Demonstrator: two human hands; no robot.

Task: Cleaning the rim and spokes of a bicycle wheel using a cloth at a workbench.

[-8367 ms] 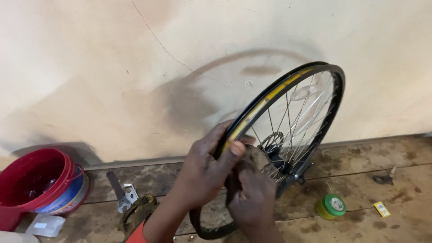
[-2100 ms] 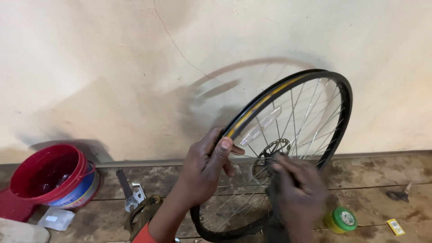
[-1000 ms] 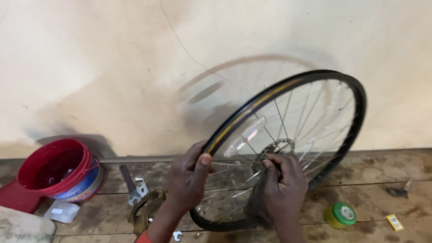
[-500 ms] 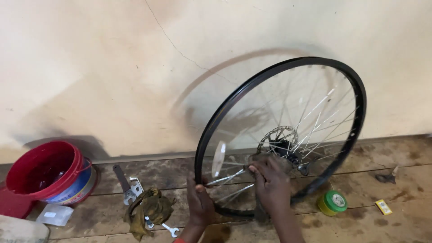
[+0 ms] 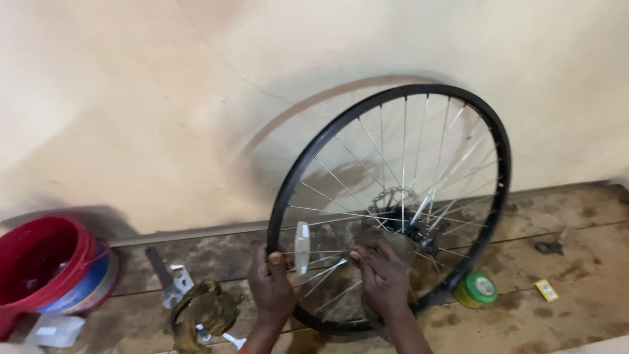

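Both of your hands were on the wheel, which stood upright on the wooden surface against the wall. Your left hand gripped the lower left of the black rim, thumb over it, beside a white reflector. Your right hand pinched the spokes just below the hub. Near the rim lay a green tape roll; well left stood a red bucket.
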